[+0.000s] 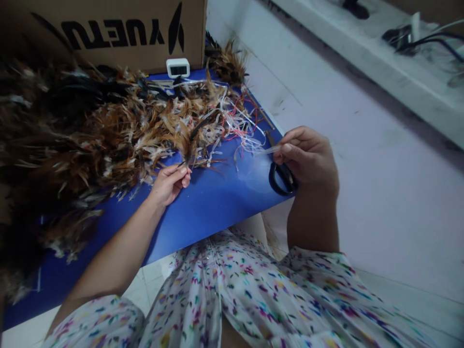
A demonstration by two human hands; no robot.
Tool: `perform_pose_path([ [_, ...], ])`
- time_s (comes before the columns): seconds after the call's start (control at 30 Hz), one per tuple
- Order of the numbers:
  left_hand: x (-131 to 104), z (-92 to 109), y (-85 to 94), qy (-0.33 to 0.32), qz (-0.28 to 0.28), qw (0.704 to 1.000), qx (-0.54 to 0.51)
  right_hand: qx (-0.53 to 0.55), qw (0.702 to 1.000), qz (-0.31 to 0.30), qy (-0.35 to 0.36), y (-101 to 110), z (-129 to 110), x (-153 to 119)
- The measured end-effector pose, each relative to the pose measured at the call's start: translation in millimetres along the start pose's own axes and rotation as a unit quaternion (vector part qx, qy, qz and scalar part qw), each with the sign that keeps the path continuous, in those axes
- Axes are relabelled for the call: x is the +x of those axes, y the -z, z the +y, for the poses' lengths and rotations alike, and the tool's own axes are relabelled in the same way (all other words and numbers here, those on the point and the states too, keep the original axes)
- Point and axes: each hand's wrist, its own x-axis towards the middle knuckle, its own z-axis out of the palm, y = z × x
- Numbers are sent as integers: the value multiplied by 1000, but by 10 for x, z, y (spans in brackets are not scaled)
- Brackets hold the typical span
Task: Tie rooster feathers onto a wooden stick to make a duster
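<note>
My left hand (173, 182) pinches the lower end of a small bunch of brown and dark feathers (186, 142), which stands up from the fingertips in front of the feather pile. Farther right, my right hand (308, 153) is closed on a thin whitish strip (266, 151); the strip runs left toward a tangle of white and red strings (237, 123). Just beneath that hand lie black-handled scissors (277, 181), partly covered by it. A large heap of brown, white and black feathers (126, 130) spreads over the blue table (210, 198).
Behind the feathers stands a cardboard box (145, 19) with printed letters, and a small white digital display (178, 68) sits before it. Another feather bunch (228, 63) lies at the far corner. A white wall (380, 193) borders the right, with cables (427, 41) on a ledge above.
</note>
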Motion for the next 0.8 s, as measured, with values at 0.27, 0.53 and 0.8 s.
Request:
perform_pose_path([
  [0.27, 10, 5, -3, 3, -1, 1000, 5, -261, 964, -52, -22, 67, 502, 206],
  [0.53, 2, 5, 7, 4, 8, 1000, 7, -448, 891, 1, 73, -194, 667, 710],
  [0.8, -4, 23, 11, 8, 14, 1000, 15, -476, 877, 36, 50, -561, 960, 1320],
])
